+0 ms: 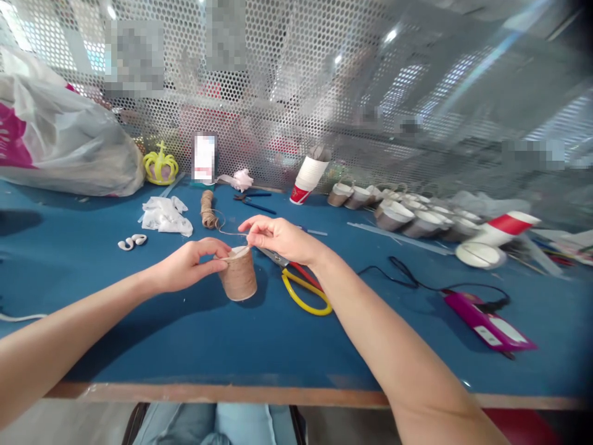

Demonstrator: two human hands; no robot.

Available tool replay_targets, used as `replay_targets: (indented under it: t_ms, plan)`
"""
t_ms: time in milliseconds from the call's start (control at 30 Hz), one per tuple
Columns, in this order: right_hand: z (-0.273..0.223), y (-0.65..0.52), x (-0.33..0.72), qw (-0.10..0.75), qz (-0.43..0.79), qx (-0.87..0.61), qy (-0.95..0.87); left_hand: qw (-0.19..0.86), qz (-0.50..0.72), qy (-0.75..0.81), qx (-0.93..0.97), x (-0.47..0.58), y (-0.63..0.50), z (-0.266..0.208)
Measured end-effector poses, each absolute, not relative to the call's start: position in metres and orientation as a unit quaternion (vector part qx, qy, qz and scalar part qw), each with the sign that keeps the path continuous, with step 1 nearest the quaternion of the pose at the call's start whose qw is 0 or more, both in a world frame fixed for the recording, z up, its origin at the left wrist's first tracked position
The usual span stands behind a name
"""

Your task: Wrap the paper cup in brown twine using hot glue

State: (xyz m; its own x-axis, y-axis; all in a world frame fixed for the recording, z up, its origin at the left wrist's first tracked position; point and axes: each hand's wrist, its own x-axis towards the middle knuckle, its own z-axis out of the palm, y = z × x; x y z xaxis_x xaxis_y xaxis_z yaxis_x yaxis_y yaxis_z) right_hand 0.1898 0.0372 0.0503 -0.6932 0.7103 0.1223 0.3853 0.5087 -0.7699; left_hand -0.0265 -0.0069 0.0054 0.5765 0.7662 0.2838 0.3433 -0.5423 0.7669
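A paper cup wrapped in brown twine (238,281) stands on the blue table in front of me. My left hand (192,264) grips its rim from the left, thumb and fingers closed over the edge. At the rim's right side, my right hand (280,238) pinches a thin strand of twine between thumb and fingertips. The strand runs back to a small roll of twine (207,209) behind the cup. Scissors (306,296) with one yellow and one red handle lie just right of the cup, partly under my right hand and forearm.
Blue-handled pliers (257,203) and a white crumpled bag (167,215) lie farther back. Stacked paper cups (309,176) lean at the mesh wall. Several wrapped cups (393,215) stand back right. A purple corded device (488,322) lies at right, a phone (204,157) behind.
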Motion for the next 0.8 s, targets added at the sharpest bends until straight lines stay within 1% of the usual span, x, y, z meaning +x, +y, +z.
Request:
replay_targets:
  t_ms: [100, 233, 533, 800]
  plan:
    - [0.051, 0.024, 0.192, 0.256, 0.314, -0.338, -0.849, 0.369, 0.304, 0.347, 0.807, -0.026, -0.007, 0.007]
    - [0.05, 0.008, 0.198, 0.272, 0.262, -0.365, -0.851, 0.394, 0.295, 0.338, 0.802, -0.025, -0.009, 0.011]
    - [0.036, -0.004, 0.204, 0.285, 0.266, -0.354, -0.85, 0.417, 0.272, 0.297, 0.814, -0.026, -0.012, 0.016]
    - [0.037, -0.012, 0.206, 0.287, 0.286, -0.346, -0.847, 0.433, 0.269, 0.287, 0.811, -0.027, -0.013, 0.017]
